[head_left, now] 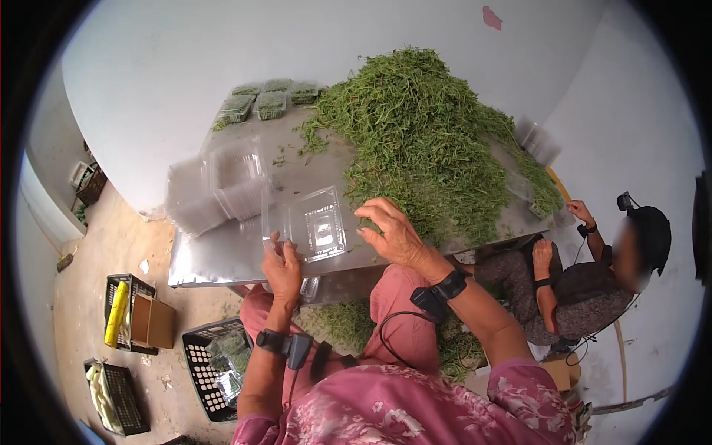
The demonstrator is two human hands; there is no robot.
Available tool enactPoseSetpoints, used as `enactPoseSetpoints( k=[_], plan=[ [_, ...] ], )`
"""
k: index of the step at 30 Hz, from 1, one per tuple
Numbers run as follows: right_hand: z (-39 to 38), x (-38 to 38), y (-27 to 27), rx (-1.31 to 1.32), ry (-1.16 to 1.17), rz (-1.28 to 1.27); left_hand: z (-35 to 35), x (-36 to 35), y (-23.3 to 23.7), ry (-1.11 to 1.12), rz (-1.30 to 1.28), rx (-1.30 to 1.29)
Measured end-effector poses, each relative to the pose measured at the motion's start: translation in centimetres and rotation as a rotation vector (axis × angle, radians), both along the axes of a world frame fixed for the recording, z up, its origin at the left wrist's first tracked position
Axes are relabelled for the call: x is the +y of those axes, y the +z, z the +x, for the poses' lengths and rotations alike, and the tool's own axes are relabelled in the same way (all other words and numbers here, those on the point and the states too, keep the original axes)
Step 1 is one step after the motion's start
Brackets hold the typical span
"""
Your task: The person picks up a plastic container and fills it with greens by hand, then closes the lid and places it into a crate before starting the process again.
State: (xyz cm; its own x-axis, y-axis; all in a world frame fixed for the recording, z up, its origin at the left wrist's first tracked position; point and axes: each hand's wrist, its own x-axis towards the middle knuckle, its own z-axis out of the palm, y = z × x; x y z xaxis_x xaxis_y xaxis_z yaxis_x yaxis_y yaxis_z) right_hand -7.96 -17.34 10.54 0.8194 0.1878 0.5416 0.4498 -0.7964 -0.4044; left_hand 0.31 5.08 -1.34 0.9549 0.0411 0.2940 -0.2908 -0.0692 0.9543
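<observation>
My left hand (pixel 282 271) is closed on the near left edge of a clear plastic clamshell box (pixel 320 226). The box lies opened out over the front part of the metal table (pixel 215 263), and I see nothing inside it. Just right of it, my right hand (pixel 397 233) is raised at the near edge of a big heap of green leafy stems (pixel 423 133). Its fingers are curved with a gap between thumb and forefinger. Some green shows behind that gap, and no held stems can be made out.
Nested stacks of clear boxes (pixel 236 174) stand at the table's left. Behind them are several filled boxes (pixel 272 104). A co-worker (pixel 593 289) sits at the right. Black crates (pixel 215 371) stand on the floor at the left, one with packed greens.
</observation>
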Motion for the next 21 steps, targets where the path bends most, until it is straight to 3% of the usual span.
enactPoseSetpoints(
  k=[4,11,18,21],
  plan=[
    [-0.6,-5.0,-2.8,0.198,-0.05,-0.267,0.1,-0.1,0.0,0.031,0.086,-0.039],
    [0.6,-7.6,-5.7,0.434,0.107,-0.313,-0.2,-0.1,0.3,0.087,0.135,-0.083],
    [0.1,-14.5,-3.8,0.536,-0.28,-0.457,-0.2,-0.3,-0.2,0.121,0.189,-0.118],
    [-1.4,-16.4,-3.1,0.595,-0.282,-0.303,-0.2,-0.4,-0.1,0.137,0.196,-0.11]
  ],
)
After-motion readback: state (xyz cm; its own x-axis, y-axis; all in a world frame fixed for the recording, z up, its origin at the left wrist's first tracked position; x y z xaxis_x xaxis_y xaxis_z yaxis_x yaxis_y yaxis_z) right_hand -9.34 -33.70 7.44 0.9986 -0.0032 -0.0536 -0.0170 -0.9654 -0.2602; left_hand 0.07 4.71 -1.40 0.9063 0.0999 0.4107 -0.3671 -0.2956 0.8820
